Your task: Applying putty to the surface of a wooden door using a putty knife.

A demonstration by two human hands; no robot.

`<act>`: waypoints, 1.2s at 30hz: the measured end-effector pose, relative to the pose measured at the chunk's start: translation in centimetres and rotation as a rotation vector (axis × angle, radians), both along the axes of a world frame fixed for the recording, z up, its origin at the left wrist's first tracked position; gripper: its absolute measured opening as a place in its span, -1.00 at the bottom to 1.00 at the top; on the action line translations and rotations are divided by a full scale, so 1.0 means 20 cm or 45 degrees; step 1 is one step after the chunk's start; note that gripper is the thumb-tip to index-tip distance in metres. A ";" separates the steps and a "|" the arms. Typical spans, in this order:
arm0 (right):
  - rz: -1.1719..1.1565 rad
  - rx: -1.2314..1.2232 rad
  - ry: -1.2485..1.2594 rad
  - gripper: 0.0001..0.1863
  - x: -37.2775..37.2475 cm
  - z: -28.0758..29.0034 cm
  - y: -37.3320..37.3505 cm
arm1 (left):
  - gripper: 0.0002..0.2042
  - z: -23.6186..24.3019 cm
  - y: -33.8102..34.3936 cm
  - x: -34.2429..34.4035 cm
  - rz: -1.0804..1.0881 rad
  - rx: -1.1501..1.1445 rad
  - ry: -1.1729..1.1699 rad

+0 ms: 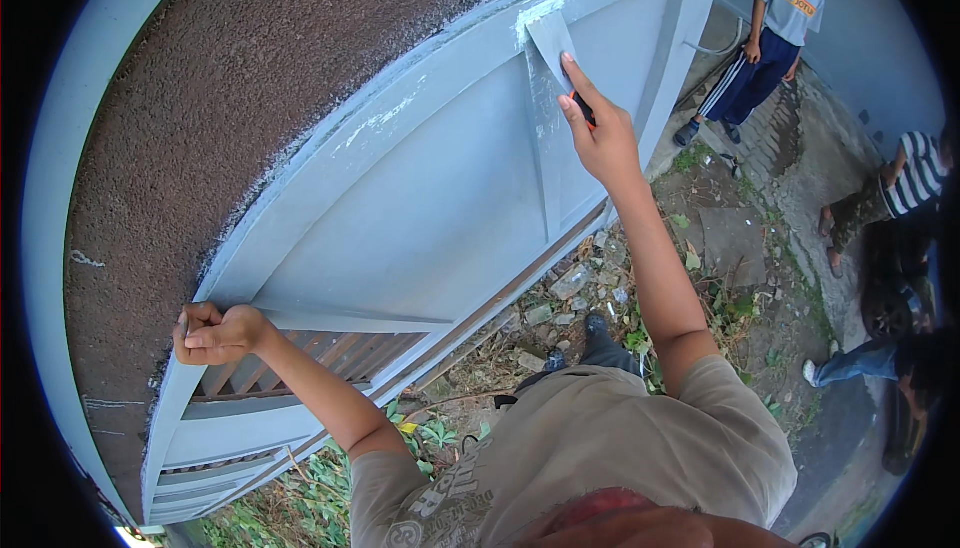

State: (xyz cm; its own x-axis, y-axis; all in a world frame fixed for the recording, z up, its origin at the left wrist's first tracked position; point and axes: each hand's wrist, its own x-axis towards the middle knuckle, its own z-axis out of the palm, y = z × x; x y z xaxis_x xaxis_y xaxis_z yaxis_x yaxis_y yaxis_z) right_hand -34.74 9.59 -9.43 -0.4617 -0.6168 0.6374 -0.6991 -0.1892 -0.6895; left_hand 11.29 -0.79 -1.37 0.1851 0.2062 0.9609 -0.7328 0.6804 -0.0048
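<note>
My right hand is closed round the black and orange handle of a putty knife, its index finger stretched along the wide grey blade. The blade's end lies against a patch of white putty on the grey-painted frame, near a joint with an upright bar. Off to the left, my left hand is curled up at the frame's lower left stretch, beside the rough brown wall. Whatever its fingers hold, if anything, is too small to name. Smooth pale panels fill the frame between my hands.
Rubble and broken stones lie with weeds at the foot of the frame. At the upper right a person stands by a grey wall. Other people are at the right edge, near a motorbike wheel.
</note>
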 end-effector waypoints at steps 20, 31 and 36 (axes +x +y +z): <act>-0.026 -0.100 0.091 -0.51 -0.03 0.16 -0.03 | -0.74 0.04 0.02 0.03 0.038 -0.028 -0.099; 0.286 -0.086 -0.014 -0.21 -0.18 -0.06 0.21 | -0.72 -0.01 -0.01 0.00 0.139 0.007 -0.037; 0.613 0.200 -0.185 -0.06 -0.33 0.00 0.32 | -0.71 0.00 0.00 0.02 0.187 0.056 -0.033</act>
State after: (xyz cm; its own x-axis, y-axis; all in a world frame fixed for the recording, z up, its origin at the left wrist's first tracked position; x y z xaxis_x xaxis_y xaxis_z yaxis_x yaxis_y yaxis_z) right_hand -41.24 16.05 -9.52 -0.1790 -0.8640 0.4706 -0.4533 -0.3521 -0.8188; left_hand 11.76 -0.77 -1.43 0.1306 0.1871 0.9736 -0.8246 0.5657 0.0020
